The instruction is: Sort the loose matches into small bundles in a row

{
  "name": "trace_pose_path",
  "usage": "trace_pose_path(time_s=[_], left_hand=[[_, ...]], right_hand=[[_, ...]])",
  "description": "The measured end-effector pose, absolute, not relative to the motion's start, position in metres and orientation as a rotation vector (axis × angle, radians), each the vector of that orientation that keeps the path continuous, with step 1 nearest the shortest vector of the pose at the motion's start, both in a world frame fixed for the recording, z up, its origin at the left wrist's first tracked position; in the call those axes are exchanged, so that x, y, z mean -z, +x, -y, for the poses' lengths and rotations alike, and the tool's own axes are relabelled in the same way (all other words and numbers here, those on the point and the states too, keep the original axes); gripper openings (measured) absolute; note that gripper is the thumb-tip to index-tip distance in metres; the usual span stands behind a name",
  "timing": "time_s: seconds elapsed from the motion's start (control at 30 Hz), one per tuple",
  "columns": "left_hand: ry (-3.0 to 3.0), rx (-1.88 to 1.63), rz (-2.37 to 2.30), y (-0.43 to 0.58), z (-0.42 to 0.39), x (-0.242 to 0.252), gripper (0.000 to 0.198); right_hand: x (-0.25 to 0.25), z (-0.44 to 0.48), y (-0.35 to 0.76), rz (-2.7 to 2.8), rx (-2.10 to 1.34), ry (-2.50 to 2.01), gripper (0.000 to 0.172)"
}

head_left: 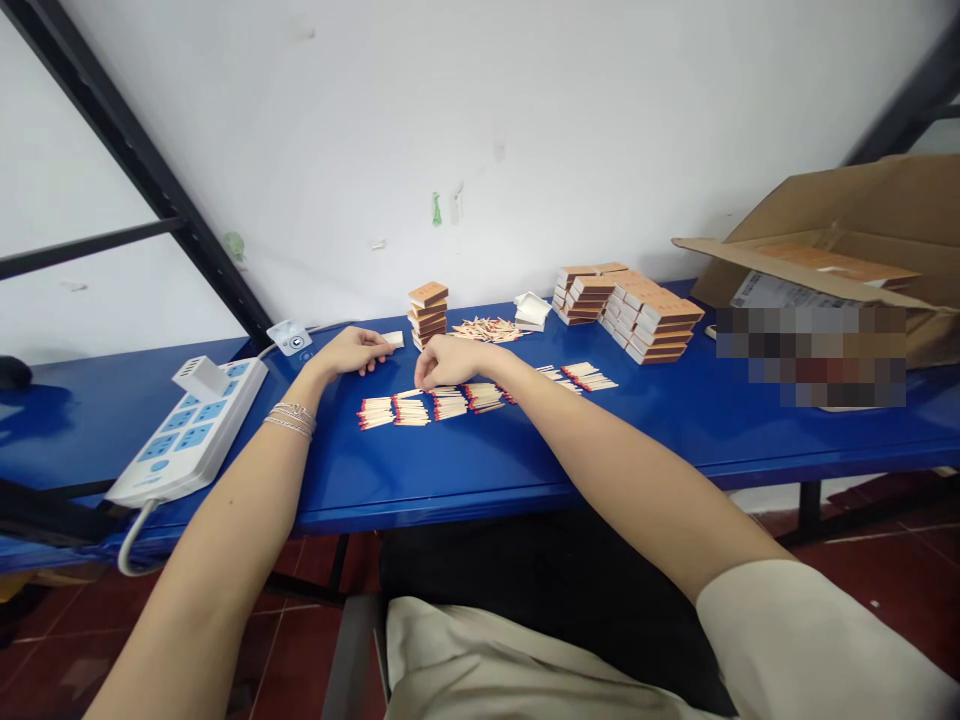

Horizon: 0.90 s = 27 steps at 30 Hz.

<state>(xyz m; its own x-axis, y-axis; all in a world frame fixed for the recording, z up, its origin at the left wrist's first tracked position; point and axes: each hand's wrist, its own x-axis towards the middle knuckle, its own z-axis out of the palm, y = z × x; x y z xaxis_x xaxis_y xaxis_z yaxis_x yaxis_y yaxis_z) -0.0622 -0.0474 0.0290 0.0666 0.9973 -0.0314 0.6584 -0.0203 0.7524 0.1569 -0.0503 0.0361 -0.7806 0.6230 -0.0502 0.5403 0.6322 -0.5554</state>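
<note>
My left hand (351,351) is closed, its fingertips on a small white matchbox tray (394,340) near the back of the blue table. My right hand (442,360) pinches a matchstick (409,393) just above the row of matches. That row lies in several small bundles, such as the leftmost bundle (376,412), with red heads mostly to the left. Behind my right hand is a loose heap of matches (487,329). A stack of matchboxes (428,294) stands between my hands, its lower part partly covered by the right one.
White empty matchbox trays (532,310) sit beside the heap. Many stacked matchboxes (637,305) stand farther right, before an open cardboard box (817,230). At the left lie a white power strip (191,430) with a plugged-in adapter (201,378) and a small white device (289,338).
</note>
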Motion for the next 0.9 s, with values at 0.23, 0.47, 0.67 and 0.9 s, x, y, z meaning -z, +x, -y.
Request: trace_pose_path(time_s=[0.23,0.47,0.67,0.9], left_hand=[[1.738,-0.730,-1.647,-0.063,0.047,-0.028,0.023],[1.724,-0.740,-1.649,-0.062,0.047,-0.029,0.020],[1.726,-0.736,-1.652,-0.062,0.048,-0.029,0.018],[1.747,-0.728,-1.643,-0.065,0.046,-0.027,0.021]], right_hand=[[-0.048,0.028,0.182,2.500,-0.595,-1.219,0.020],[-0.038,0.002,0.208,2.295,-0.256,-1.638,0.027],[-0.021,0.002,0.194,2.391,-0.345,-1.462,0.019],[-0.021,0.010,0.188,2.382,-0.227,-1.550,0.021]])
